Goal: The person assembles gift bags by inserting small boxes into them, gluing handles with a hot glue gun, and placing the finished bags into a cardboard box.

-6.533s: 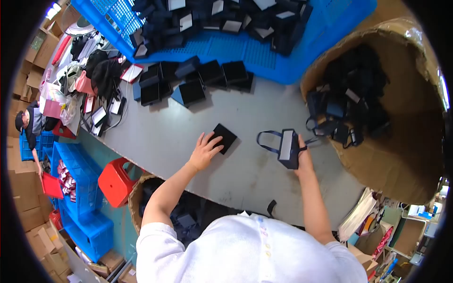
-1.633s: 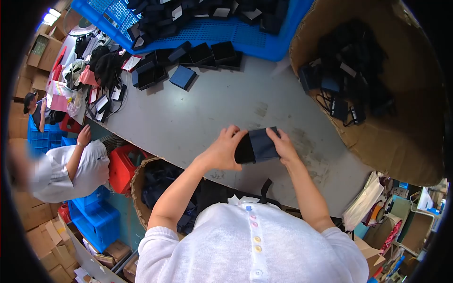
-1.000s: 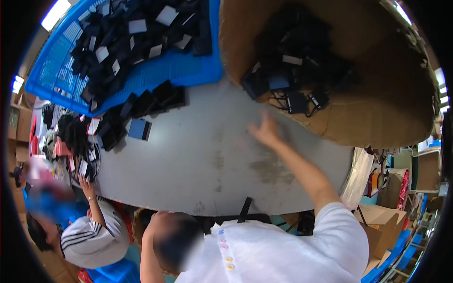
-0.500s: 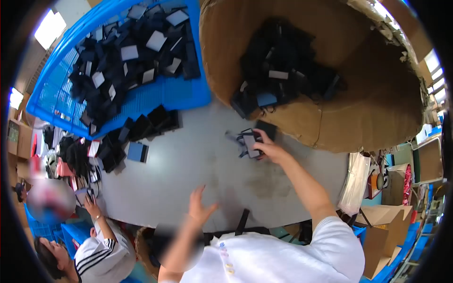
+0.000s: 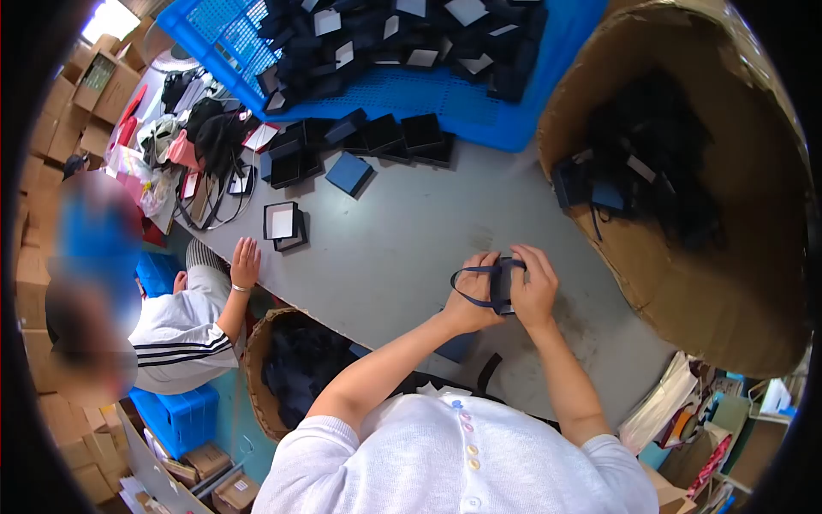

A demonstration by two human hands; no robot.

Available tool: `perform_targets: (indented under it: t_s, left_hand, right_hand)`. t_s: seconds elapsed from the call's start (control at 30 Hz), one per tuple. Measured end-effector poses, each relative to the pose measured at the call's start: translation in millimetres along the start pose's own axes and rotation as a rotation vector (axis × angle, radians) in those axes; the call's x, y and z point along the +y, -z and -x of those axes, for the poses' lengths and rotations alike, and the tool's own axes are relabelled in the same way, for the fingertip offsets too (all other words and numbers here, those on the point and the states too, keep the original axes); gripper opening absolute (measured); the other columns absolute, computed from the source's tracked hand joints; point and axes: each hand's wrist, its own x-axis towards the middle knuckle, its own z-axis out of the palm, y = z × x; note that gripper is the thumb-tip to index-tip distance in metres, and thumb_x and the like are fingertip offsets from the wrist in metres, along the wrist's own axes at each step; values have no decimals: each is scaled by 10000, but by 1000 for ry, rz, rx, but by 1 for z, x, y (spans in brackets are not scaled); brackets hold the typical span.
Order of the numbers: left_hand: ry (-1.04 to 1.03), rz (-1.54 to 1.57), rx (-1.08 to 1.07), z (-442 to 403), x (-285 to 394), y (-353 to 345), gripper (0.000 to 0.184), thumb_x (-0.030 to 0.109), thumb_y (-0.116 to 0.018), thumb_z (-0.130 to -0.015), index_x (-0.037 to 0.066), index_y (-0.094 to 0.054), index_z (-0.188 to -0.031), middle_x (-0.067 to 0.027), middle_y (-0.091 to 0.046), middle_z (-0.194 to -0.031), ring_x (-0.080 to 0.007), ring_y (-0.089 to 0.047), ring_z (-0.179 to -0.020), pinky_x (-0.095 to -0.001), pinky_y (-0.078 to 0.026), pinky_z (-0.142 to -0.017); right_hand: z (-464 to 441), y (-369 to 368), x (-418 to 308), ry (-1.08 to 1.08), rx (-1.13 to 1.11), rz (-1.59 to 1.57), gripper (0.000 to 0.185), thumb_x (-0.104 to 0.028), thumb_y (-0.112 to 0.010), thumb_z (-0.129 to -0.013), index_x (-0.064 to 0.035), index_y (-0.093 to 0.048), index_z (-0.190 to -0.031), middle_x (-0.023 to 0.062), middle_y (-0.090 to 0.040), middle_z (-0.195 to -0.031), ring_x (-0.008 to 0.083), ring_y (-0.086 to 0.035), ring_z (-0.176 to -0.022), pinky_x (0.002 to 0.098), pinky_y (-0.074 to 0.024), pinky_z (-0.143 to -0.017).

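Observation:
Both my hands are around a small dark gift box point(image 5: 506, 284) above the grey table, a little in front of my chest. My left hand point(image 5: 469, 300) grips its left side, with a navy ribbon loop point(image 5: 458, 289) standing out past the fingers. My right hand point(image 5: 534, 287) closes over the right side, fingertips on the far edge. Part of the box is hidden by my fingers. A blue flat piece point(image 5: 456, 346) lies below my left wrist, partly covered by the forearm.
A blue crate point(image 5: 505, 133) full of dark boxes stands at the back. Open black boxes point(image 5: 383, 134) and a blue-topped box point(image 5: 349, 174) lie before it. A big cardboard bin point(image 5: 685, 308) with dark pieces leans at right. A co-worker's hand point(image 5: 246, 262) rests at the left table edge.
My left hand came up from the near side and joined my right hand at the box. The view turned left. The co-worker's hand let go of an open box, which lies on the table.

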Motion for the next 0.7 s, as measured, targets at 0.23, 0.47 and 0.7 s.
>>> perform_targets:
  t_s: [0.23,0.47,0.7]
  left_hand:
    - [172,620,270,6,-20,27,1025,183,-822,-527,28,-232,-1350,-169,-366,-1260,-307,-426,-1173,-391,-369,-987]
    - [337,-377,203,-53,-167,89,996,295,-783,-635,-8,-222,-1400,-258,-227,-1445,-439,-232,-1337,-483,-235,-1092]
    - [636,-618,273,-108,-258,166,999,258,-774,-618,58,-223,-1427,-241,-374,-1303,-379,-357,-1228,-456,-301,-1011]
  right_hand:
    - [-30,-44,23,-577,22,-762,382,-382,-500,-945,-23,-620,-993,40,-643,-969,157,-602,-918,323,-468,-836]
    - [-34,-59,35,-1077,-219,-1094,426,-451,-607,-866,-98,-601,-1103,31,-645,-1044,161,-620,-941,331,-499,-830]
    - [-35,-40,43,-1142,-106,-925,421,-481,-610,-854,-113,-615,-1060,-5,-657,-971,140,-637,-848,289,-518,-695]
